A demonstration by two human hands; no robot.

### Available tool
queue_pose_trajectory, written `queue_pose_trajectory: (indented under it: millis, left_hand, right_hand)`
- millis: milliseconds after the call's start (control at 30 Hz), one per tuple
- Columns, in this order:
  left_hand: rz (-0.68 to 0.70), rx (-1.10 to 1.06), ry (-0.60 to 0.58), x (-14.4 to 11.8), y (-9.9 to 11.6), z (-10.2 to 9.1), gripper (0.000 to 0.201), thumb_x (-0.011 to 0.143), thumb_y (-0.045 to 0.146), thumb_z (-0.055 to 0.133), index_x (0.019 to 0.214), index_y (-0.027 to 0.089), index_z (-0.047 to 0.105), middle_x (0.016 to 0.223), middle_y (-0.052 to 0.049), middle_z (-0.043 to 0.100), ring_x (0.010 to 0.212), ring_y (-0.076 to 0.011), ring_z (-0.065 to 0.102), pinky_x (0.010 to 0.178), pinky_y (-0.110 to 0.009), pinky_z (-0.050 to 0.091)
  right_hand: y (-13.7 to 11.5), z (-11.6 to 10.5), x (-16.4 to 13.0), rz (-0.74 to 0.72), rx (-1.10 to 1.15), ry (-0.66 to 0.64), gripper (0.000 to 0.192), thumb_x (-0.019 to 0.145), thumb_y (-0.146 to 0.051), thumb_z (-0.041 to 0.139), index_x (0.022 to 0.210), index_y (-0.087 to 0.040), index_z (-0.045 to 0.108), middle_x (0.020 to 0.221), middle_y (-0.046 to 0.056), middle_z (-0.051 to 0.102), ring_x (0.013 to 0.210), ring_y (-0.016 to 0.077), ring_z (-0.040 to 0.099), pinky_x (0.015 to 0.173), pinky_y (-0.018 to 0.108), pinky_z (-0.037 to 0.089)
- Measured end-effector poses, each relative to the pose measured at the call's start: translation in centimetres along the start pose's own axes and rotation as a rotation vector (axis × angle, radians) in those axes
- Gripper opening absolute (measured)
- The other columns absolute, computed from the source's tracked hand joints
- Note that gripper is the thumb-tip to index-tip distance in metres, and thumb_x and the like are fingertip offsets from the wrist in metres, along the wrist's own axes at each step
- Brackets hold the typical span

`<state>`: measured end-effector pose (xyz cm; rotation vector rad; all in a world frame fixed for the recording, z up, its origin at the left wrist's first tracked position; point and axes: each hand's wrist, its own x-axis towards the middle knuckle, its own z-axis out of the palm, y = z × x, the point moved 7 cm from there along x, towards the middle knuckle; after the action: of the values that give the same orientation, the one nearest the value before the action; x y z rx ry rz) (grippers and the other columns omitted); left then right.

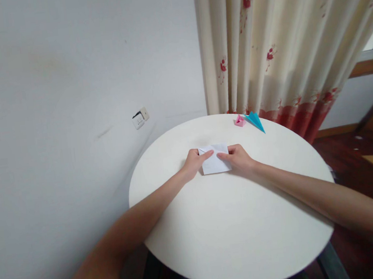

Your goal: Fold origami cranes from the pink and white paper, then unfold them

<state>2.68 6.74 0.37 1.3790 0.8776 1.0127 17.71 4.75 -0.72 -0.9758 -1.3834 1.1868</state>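
Observation:
A folded sheet of white paper [215, 165] is held between my two hands above the round white table [236, 236]. My left hand [195, 161] grips its left side, thumb lying across the front and fingers behind. On the right side, my right hand [238, 156] pinches it the same way, thumb pointing inward. Both thumb tips press near the upper middle of the paper. The fingers behind the sheet are mostly hidden.
At the table's far edge lie a small pink folded-paper piece [239, 121] and a blue paper plane [256, 122]. Behind them hangs a cream curtain [262, 38] with red flowers. A wall socket [138, 121] is on the white wall to the left.

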Motion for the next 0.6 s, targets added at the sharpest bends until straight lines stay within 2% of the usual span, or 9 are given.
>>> queue_pose_trajectory:
  millis: [100, 200, 300, 500, 600]
  left_hand:
    - [0.009, -0.009, 0.011, 0.2, 0.1, -0.4, 0.041, 0.066, 0.047, 0.077, 0.079, 0.009, 0.074, 0.081, -0.012, 0.073, 0.072, -0.0217, 0.066, 0.07, -0.032, 0.05]
    - [0.049, -0.036, 0.038, 0.5, 0.5, -1.0, 0.039, 0.067, 0.048, 0.076, 0.073, 0.009, 0.073, 0.077, -0.011, 0.073, 0.071, -0.0204, 0.065, 0.073, -0.033, 0.05]
    - [0.082, -0.058, 0.063, 0.7, 0.9, -1.3, 0.039, 0.068, 0.048, 0.075, 0.077, 0.01, 0.074, 0.08, -0.011, 0.073, 0.074, -0.0207, 0.065, 0.077, -0.034, 0.05]
    - [0.135, -0.088, 0.144, 0.8, 1.7, -2.5, 0.042, 0.07, 0.05, 0.072, 0.08, 0.01, 0.073, 0.083, -0.012, 0.071, 0.076, -0.0195, 0.065, 0.074, -0.033, 0.049]
    - [0.138, -0.126, 0.142, 0.8, 2.0, -2.8, 0.044, 0.072, 0.051, 0.072, 0.091, 0.011, 0.072, 0.092, -0.012, 0.071, 0.081, -0.0182, 0.065, 0.078, -0.033, 0.049]
  right_hand:
    - [0.1, -0.2, 0.0, 0.021, 0.038, 0.016, 0.036, 0.063, -0.041, 0.075, 0.078, -0.009, 0.074, 0.071, 0.006, 0.069, 0.058, 0.0144, 0.056, 0.054, 0.026, 0.041]
    - [-0.2, -0.4, -0.1, 0.036, 0.053, 0.03, 0.038, 0.061, -0.042, 0.076, 0.079, -0.009, 0.074, 0.073, 0.008, 0.07, 0.06, 0.0163, 0.058, 0.056, 0.027, 0.043]
    - [-0.5, -0.5, -0.3, 0.05, 0.065, 0.039, 0.038, 0.058, -0.041, 0.078, 0.078, -0.009, 0.074, 0.073, 0.009, 0.07, 0.061, 0.0169, 0.059, 0.057, 0.028, 0.044]
    - [-0.7, -0.7, -0.4, 0.064, 0.074, 0.053, 0.038, 0.056, -0.041, 0.079, 0.078, -0.01, 0.075, 0.073, 0.009, 0.071, 0.06, 0.0176, 0.059, 0.057, 0.028, 0.044]
    - [-0.6, -0.9, -0.4, 0.06, 0.055, 0.07, 0.038, 0.057, -0.042, 0.078, 0.077, -0.009, 0.075, 0.072, 0.009, 0.07, 0.06, 0.0171, 0.059, 0.055, 0.028, 0.043]
